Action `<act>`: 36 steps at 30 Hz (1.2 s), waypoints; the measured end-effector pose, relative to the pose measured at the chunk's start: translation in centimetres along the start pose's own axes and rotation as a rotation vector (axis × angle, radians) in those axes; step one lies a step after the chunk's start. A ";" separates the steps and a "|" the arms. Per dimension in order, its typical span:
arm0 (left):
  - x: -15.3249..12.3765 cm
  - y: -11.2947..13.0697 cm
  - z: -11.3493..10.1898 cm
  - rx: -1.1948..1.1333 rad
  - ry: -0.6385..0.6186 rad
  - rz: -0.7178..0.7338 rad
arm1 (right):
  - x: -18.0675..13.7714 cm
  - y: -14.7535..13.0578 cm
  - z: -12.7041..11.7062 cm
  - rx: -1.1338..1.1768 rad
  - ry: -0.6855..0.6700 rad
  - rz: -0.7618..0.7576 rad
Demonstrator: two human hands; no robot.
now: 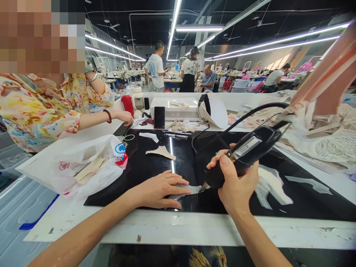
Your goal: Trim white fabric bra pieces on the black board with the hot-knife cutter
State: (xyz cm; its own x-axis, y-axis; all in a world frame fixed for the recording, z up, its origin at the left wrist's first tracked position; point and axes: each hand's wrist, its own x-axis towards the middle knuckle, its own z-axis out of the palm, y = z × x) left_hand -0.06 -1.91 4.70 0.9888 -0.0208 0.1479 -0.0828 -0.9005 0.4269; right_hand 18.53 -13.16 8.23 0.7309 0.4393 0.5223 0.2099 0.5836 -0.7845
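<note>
My right hand [238, 181] is wrapped around a chunky black tool with a shiny metal strip [254, 148], and its tip is at the edge of a thin, see-through white scrap [195, 189]. My left hand [162, 191] lies flat on that scrap, gripping nothing, probably so it won't slide. The scrap is on a smooth black sheet [130, 189], which maybe guards the white counter [194, 228]. A bendy black cord [241, 117] curves behind the tool, perhaps to stay clear. A crinkly white plastic bag [107, 157] sits at the left.
</note>
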 end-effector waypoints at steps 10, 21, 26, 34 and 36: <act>-0.1 0.1 -0.1 -0.008 0.004 -0.007 | 0.6 -0.4 -0.2 -0.010 0.047 -0.018; -0.1 0.0 0.0 0.003 -0.004 -0.010 | 0.6 0.2 -0.5 -0.065 0.032 -0.027; -0.2 0.0 0.0 -0.025 0.003 -0.024 | 0.7 0.3 -0.6 -0.057 0.021 -0.014; -0.6 -0.4 0.3 -0.182 0.214 -0.177 | 0.7 -0.3 -0.7 -0.105 0.026 -0.008; -0.5 -0.5 0.7 -0.160 0.301 -0.299 | 0.7 -0.6 -0.7 -0.128 0.035 0.000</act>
State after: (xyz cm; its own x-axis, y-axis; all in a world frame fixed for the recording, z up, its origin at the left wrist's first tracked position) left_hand -0.41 -1.75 3.76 0.8942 0.3782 0.2397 0.1593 -0.7689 0.6192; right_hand 19.39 -13.67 8.84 0.7528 0.4137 0.5120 0.2894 0.4905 -0.8220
